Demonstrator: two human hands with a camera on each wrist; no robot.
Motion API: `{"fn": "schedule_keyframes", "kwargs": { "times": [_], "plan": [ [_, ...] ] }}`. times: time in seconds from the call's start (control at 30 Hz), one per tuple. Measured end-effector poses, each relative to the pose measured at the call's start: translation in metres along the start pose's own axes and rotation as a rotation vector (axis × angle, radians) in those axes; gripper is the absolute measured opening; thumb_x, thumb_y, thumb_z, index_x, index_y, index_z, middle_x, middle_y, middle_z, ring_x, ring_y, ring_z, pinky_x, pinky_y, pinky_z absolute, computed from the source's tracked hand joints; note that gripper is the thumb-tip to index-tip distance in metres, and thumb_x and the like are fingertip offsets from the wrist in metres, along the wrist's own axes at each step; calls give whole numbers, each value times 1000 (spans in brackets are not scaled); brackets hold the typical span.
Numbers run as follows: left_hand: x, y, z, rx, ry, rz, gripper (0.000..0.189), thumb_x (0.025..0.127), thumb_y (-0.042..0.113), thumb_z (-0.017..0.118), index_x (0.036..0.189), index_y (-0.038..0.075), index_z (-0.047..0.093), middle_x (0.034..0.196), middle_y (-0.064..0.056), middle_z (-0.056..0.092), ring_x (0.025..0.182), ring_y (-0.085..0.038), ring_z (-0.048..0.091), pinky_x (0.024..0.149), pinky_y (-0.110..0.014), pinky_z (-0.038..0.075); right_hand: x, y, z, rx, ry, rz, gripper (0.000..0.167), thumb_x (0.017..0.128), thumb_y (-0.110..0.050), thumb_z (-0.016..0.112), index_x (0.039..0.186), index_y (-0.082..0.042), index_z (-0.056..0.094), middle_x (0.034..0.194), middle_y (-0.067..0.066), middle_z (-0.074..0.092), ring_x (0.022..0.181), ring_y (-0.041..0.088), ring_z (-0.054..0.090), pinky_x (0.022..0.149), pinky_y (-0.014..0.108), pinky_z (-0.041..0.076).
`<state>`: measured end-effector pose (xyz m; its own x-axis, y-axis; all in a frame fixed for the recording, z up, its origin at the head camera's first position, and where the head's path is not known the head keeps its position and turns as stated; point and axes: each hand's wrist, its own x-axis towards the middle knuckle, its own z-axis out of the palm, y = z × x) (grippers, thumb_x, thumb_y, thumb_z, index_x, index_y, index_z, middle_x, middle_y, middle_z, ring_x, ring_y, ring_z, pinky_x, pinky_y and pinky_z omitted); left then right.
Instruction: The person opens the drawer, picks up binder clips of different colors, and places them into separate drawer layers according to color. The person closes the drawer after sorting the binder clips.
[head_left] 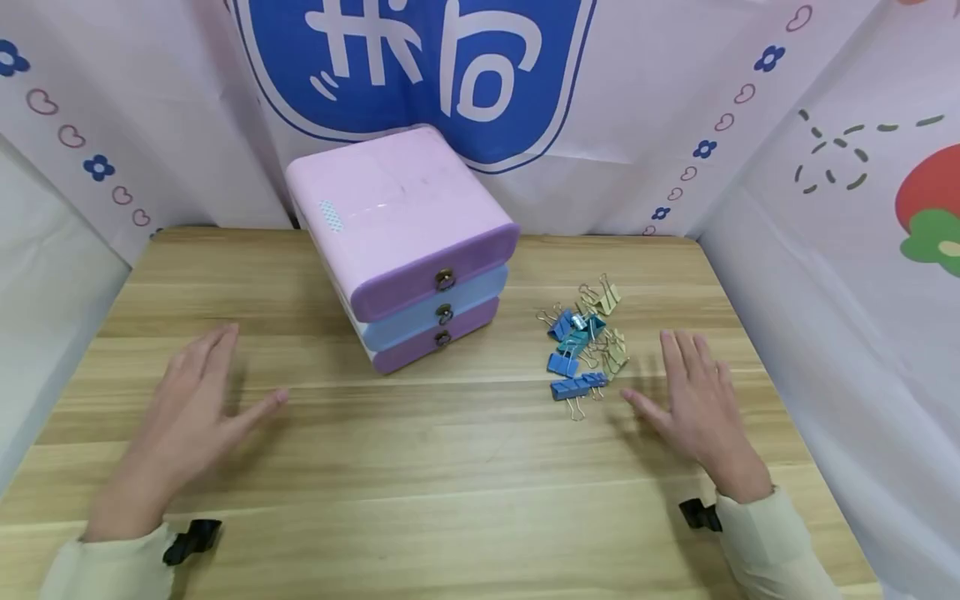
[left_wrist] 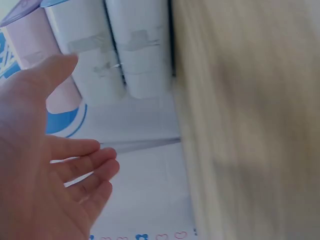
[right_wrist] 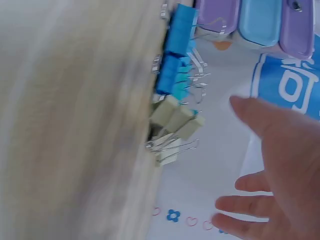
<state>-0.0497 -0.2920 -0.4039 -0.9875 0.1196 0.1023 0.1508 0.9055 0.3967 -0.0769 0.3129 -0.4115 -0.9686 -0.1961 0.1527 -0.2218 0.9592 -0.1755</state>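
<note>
My left hand (head_left: 191, 408) is over the left part of the wooden table, fingers extended and thumb spread, holding nothing. A small three-drawer box (head_left: 405, 217) with a pink top and purple and blue drawer fronts stands at the back, to the right of that hand. My right hand (head_left: 697, 400), also empty with fingers straight, is just right of a pile of binder clips. The pile has blue clips (head_left: 570, 387), teal clips (head_left: 573, 342) and pale yellow clips (head_left: 615, 354). In the right wrist view, yellow clips (right_wrist: 177, 117) lie nearest that hand.
The wooden table (head_left: 450, 492) runs back to a white cloth backdrop (head_left: 622, 108) with a blue emblem (head_left: 420, 75). White cloth with a printed strawberry (head_left: 933, 192) closes off the right side. Small metal ring pulls (head_left: 445, 279) sit on the drawer fronts.
</note>
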Motion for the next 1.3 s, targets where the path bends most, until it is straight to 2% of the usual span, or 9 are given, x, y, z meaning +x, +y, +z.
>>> {"fn": "schedule_keyframes", "kwargs": {
  "times": [0.07, 0.13, 0.27, 0.37, 0.53, 0.73, 0.87, 1.1, 1.3],
  "plan": [
    [3, 4, -4, -39, 51, 12, 96, 99, 48, 68, 165, -4, 21, 160, -39, 30, 142, -60, 30, 116, -75, 23, 3, -4, -4, 27, 60, -24, 91, 95, -45, 74, 160, 6, 34, 156, 34, 42, 144, 55, 40, 111, 74, 35],
    [6, 9, -8, -61, 103, 23, 85, 101, 42, 68, 159, -8, 32, 150, -40, 41, 135, -59, 37, 108, -74, 31, 6, -9, -8, 63, 108, -39, 80, 96, -36, 76, 153, 9, 43, 146, 35, 52, 134, 54, 49, 107, 70, 42],
    [12, 21, -15, -68, 191, 66, 68, 101, 33, 67, 149, -10, 45, 138, -37, 51, 127, -54, 45, 101, -70, 36, 12, -26, -16, 121, 158, -52, 53, 97, -30, 76, 132, 7, 62, 121, 27, 67, 113, 46, 63, 96, 63, 50],
    [19, 31, -21, -88, 279, 121, 59, 99, 26, 69, 143, -9, 52, 133, -33, 57, 124, -50, 50, 98, -65, 39, 20, -44, -21, 172, 192, -106, 38, 96, -28, 78, 115, 4, 70, 103, 20, 73, 97, 36, 69, 86, 55, 56],
    [33, 50, -27, -136, 407, 205, 50, 94, 19, 72, 136, -6, 61, 126, -27, 65, 119, -45, 58, 97, -59, 41, 36, -81, -21, 249, 206, -240, 30, 94, -26, 80, 106, 1, 74, 95, 13, 74, 88, 27, 71, 77, 43, 61],
    [49, 72, -24, -191, 400, 230, 49, 95, 17, 72, 138, -4, 61, 132, -23, 66, 124, -42, 59, 102, -61, 44, 54, -119, -13, 304, 120, -271, 34, 97, -33, 77, 111, -2, 75, 99, 10, 76, 89, 23, 72, 79, 40, 61],
    [62, 81, -23, -246, 415, 231, 52, 95, 16, 72, 142, -2, 59, 138, -22, 64, 129, -42, 57, 108, -61, 42, 68, -137, -2, 335, 39, -264, 40, 99, -38, 73, 116, -2, 75, 107, 12, 78, 96, 25, 74, 85, 41, 61],
    [91, 84, -24, -341, 479, 249, 63, 94, 21, 70, 152, 4, 53, 152, -20, 56, 141, -41, 52, 120, -57, 38, 87, -161, 27, 401, -47, -258, 40, 99, -37, 73, 117, -1, 76, 110, 14, 78, 99, 25, 73, 88, 40, 61],
    [118, 81, -31, -397, 468, 221, 65, 98, 28, 64, 158, 10, 47, 162, -16, 47, 152, -36, 43, 127, -55, 29, 95, -177, 44, 460, -91, -241, 42, 100, -37, 72, 125, -3, 74, 113, 17, 77, 102, 27, 75, 88, 42, 62]
  ]
}}
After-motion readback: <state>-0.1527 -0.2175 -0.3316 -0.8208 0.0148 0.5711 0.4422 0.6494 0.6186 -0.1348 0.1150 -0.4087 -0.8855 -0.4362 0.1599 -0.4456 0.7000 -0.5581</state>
